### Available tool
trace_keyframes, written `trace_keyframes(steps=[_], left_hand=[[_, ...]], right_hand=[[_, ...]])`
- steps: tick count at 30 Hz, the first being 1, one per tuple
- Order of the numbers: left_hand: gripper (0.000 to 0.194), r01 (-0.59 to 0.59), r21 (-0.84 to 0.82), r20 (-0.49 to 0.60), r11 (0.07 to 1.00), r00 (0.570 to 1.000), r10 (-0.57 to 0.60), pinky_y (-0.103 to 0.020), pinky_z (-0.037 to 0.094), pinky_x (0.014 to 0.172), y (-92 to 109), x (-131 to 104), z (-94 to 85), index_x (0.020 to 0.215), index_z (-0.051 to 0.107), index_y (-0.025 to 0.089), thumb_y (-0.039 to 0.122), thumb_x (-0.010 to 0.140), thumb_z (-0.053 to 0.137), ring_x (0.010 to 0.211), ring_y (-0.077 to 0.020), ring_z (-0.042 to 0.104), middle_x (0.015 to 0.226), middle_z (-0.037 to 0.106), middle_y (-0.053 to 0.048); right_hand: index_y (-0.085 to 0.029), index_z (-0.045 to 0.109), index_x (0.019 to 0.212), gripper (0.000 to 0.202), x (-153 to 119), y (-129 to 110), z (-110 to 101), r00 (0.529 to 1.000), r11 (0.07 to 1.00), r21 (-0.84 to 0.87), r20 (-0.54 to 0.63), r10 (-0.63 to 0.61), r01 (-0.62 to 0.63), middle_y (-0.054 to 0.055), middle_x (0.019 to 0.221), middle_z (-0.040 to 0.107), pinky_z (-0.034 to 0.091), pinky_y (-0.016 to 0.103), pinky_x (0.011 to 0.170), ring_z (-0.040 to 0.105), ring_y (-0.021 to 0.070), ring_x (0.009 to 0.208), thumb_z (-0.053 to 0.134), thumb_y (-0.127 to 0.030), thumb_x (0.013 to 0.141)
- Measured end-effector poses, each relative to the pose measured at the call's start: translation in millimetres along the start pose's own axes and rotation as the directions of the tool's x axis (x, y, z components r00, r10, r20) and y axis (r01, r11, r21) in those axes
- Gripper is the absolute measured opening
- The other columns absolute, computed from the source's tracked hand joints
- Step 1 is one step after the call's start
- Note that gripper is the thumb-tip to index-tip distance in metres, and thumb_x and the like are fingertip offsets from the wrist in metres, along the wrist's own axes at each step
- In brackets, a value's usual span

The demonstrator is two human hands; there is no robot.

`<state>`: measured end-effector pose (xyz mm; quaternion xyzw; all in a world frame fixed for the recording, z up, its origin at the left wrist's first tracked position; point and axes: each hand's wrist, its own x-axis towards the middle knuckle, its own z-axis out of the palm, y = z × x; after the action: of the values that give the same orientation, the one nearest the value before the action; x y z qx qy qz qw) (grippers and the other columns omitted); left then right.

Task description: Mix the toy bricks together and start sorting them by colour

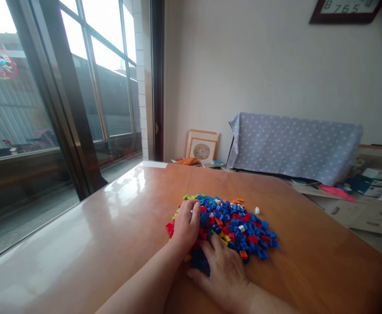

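Note:
A heap of small plastic building bricks (pixel 239 224), mostly blue with red, orange, yellow, green and white ones, lies on the brown table. My left hand (pixel 187 222) is at the heap's left side, its fingers curled and closed; whatever they hold is hidden. Red bricks (pixel 170 229) peek out beside it. Nearer to me, my right hand (pixel 226 267) rests low at the front edge of the heap, thumb and fingers spread apart. A dark blue piece (pixel 200 261) lies between its thumb and index finger, without a visible firm grip. An orange brick (pixel 243 254) sits near its knuckles.
The glossy table (pixel 112 235) reflects window light on the left. One white piece (pixel 257 210) lies apart behind the heap. Beyond the table are framed pictures (pixel 201 146), a cloth-covered object (pixel 295 144) and a drawer cabinet (pixel 357 213). A glass door (pixel 69 87) stands left.

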<state>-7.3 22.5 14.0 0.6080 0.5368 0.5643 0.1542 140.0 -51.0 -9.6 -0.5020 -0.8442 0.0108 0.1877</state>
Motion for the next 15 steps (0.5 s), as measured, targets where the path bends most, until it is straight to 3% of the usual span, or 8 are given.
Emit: trace_keyframes(steps=[4,10,15], left_hand=[[0.027,-0.011,0.012,0.032,1.000,0.999,0.011,-0.031,0.047,0.089,6.4,-3.0,0.3,0.103,0.064,0.024,0.042,0.102,0.043,0.098,-0.0184,0.062,0.101,0.067,-0.002],[0.027,-0.014,0.002,0.088,1.000,0.996,0.014,-0.031,0.047,0.089,10.5,-5.8,1.9,0.103,0.065,0.024,0.041,0.101,0.044,0.096,-0.0193,0.063,0.100,0.068,-0.002],[0.029,0.020,0.026,0.096,0.999,0.995,-0.023,-0.032,0.048,0.087,12.6,-6.3,0.3,0.102,0.065,0.024,0.044,0.101,0.045,0.095,-0.0199,0.063,0.098,0.069,-0.002]], right_hand=[[-0.027,0.062,0.103,0.028,-0.5,3.5,2.5,1.000,1.000,0.027,-0.022,-0.008,0.009,0.006,0.103,0.059,0.045,0.035,0.073,0.061,0.0254,0.091,0.064,-0.049,0.085],[-0.032,0.061,0.118,0.046,4.5,8.9,1.9,0.998,0.994,0.091,-0.028,-0.059,0.061,0.006,0.103,0.061,0.045,0.033,0.071,0.062,0.0250,0.086,0.067,-0.057,0.080],[-0.029,0.066,0.102,0.029,8.7,15.3,12.1,0.993,0.990,0.097,-0.074,-0.093,0.100,0.006,0.100,0.062,0.046,0.033,0.071,0.062,0.0249,0.086,0.070,-0.045,0.078]])
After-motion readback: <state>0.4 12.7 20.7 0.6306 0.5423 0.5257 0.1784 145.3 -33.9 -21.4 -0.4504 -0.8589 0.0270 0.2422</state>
